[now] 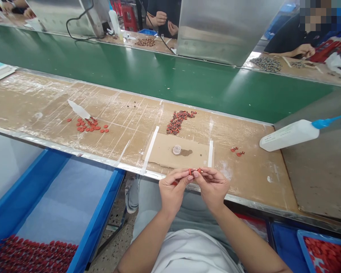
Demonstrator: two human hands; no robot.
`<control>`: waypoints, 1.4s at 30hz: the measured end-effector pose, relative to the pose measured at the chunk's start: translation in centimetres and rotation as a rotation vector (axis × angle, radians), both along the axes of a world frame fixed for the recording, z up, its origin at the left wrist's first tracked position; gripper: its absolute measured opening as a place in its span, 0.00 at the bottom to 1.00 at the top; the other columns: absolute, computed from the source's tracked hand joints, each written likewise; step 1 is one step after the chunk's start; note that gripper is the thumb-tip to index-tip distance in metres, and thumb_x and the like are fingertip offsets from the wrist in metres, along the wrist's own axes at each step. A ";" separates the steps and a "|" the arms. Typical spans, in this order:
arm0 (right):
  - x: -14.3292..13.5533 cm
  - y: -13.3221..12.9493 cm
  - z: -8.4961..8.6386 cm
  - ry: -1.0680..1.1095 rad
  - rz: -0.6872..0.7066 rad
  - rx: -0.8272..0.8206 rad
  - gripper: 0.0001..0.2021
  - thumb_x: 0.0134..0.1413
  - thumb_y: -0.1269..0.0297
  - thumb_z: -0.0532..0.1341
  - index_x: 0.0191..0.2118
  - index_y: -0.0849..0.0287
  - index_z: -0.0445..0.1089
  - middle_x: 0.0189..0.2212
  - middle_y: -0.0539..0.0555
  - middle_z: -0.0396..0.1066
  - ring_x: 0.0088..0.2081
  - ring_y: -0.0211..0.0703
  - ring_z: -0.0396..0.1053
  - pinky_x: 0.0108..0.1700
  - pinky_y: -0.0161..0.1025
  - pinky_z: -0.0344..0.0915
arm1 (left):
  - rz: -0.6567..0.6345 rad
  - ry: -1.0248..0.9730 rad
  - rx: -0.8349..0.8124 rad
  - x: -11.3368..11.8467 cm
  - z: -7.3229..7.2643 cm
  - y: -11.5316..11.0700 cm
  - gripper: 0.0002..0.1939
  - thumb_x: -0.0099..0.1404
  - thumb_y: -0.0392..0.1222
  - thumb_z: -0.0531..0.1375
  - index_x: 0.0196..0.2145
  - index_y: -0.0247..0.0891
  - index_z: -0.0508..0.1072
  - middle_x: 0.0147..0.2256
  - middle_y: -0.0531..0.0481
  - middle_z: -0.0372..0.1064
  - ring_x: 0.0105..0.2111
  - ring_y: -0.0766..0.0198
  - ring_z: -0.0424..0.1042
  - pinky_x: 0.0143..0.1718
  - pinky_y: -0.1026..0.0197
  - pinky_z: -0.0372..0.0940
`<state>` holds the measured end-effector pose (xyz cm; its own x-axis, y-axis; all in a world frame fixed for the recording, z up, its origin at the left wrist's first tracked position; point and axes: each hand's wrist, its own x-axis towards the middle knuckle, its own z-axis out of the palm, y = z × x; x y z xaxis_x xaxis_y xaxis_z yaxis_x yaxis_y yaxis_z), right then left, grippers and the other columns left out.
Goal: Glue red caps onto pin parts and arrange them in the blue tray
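Above the table's front edge, my left hand pinches a small red disc on its edge. Right beside it, my right hand has its fingertips closed on a small red figure-like part, whose details are too small to make out. The two pieces meet or nearly meet. Beyond my hands lies a taped cardboard pad with a small clear cup and a brown stain. A heap of small red-and-black parts is behind the pad. Two red pieces on disc bases stand to its right.
Loose red discs and a white pointed piece are at left. A white bottle with blue nozzle leans at right by a metal panel. A blue tray holds rows of red pieces. Co-workers sit across the green belt.
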<state>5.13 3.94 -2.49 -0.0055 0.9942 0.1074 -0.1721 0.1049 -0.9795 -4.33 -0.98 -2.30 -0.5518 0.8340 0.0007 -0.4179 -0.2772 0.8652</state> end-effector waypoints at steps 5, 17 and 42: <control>0.3 0.0 0.0 0.014 0.029 -0.025 0.11 0.42 0.67 0.74 0.35 0.56 0.78 0.28 0.53 0.79 0.28 0.42 0.78 0.32 0.34 0.78 | 0.004 0.037 0.001 0.3 -0.3 -0.1 0.07 0.56 0.32 0.68 0.33 0.42 0.81 0.37 0.48 0.77 0.39 0.59 0.77 0.37 0.60 0.76; 0.9 -0.4 -0.2 0.051 -0.023 -0.059 0.13 0.41 0.64 0.74 0.35 0.57 0.76 0.27 0.53 0.79 0.29 0.42 0.78 0.33 0.36 0.77 | -0.023 -0.029 -0.008 1.2 0.0 0.0 0.07 0.55 0.34 0.69 0.33 0.41 0.81 0.38 0.46 0.77 0.40 0.58 0.77 0.39 0.60 0.75; 17.8 11.9 -3.6 -1.069 -0.463 0.178 0.19 0.50 0.54 0.65 0.46 0.58 0.73 0.35 0.56 0.80 0.36 0.45 0.78 0.45 0.42 0.71 | -0.159 -0.795 -0.295 -0.3 -0.4 1.7 0.13 0.66 0.37 0.55 0.39 0.28 0.78 0.43 0.38 0.76 0.45 0.59 0.76 0.49 0.62 0.72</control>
<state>22.94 15.82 -6.14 0.1808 0.8966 0.4043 0.8178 0.0914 -0.5682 -4.66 0.73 -2.73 -0.1733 0.8067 -0.5649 -0.9447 0.0260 0.3270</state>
